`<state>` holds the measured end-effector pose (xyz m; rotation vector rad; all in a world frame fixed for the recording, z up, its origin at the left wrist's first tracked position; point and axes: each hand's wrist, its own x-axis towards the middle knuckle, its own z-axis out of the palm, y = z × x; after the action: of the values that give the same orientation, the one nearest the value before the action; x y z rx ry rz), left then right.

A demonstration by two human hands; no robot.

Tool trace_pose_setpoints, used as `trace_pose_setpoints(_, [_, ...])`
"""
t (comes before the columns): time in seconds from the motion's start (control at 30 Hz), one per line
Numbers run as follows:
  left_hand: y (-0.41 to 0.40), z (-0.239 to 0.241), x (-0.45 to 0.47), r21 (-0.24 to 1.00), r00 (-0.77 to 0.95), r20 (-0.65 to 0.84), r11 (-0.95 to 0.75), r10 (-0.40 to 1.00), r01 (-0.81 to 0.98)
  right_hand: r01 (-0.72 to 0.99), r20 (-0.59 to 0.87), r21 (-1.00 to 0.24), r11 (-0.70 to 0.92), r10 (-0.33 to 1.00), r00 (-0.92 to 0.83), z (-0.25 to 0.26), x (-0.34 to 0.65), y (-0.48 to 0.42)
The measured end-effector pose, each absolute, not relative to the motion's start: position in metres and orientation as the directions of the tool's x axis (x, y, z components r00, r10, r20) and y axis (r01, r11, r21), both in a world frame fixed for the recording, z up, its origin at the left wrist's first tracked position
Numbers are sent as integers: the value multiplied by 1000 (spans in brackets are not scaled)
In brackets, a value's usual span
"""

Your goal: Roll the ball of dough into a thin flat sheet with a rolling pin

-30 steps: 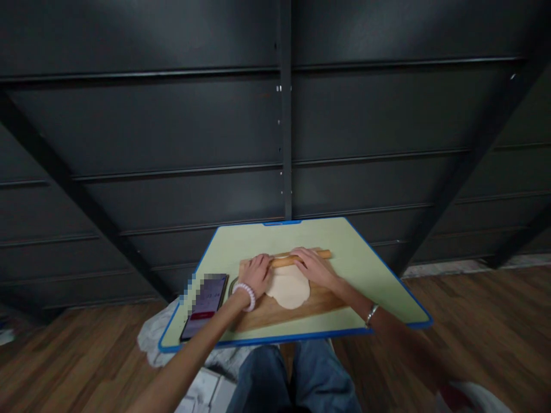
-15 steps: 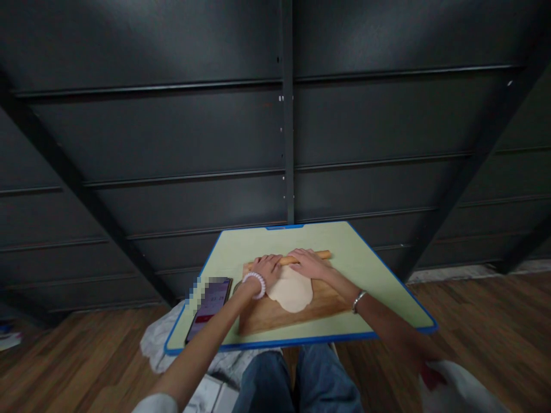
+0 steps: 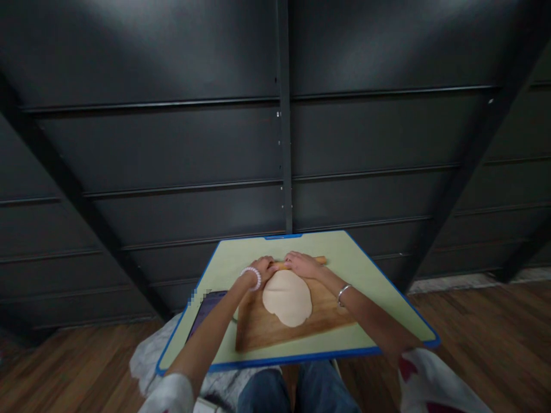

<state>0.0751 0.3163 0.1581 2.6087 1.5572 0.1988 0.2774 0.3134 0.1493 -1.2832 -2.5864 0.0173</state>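
Note:
A flat, pale sheet of dough with an uneven edge lies on a wooden board. Across the board's far side runs a wooden rolling pin, largely covered by my hands. My left hand is wrapped over its left part, a beaded band on that wrist. Closed over the middle of the pin is my right hand, a silver bracelet on the wrist. The pin sits at the dough's far edge; whether it presses on the dough I cannot tell.
The board rests on a small light-green table with a blue rim. A phone lies at its left, partly behind my left forearm. A dark panelled wall stands just beyond. Crumpled pale cloth is below left, over a wooden floor.
Both hands and the rolling pin have moved away from me to the dough's far edge, showing more of the dough. The view has tilted slightly, so the table appears lower.

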Motion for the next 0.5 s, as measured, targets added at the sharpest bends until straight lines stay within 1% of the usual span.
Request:
trace_pose_setpoints(0.1, [321,167,75,131,442,95,-452,892,882,771,232,-75,633,763,-603,161,275,314])
trace_pose_setpoints(0.27, [314,183,71,106,423,144,-439,894,892,793,313,-95,602,774,-551,181,276,306])
trace_pose_setpoints(0.4, [285,174,64,88,458,153,-474,876,876,712,306,-105,694,704,-641,171,277,290])
trace_pose_setpoints(0.5, [267,160,60,96,439,163,-457,884,884,663,308,-112,740,660,-685,154,275,280])
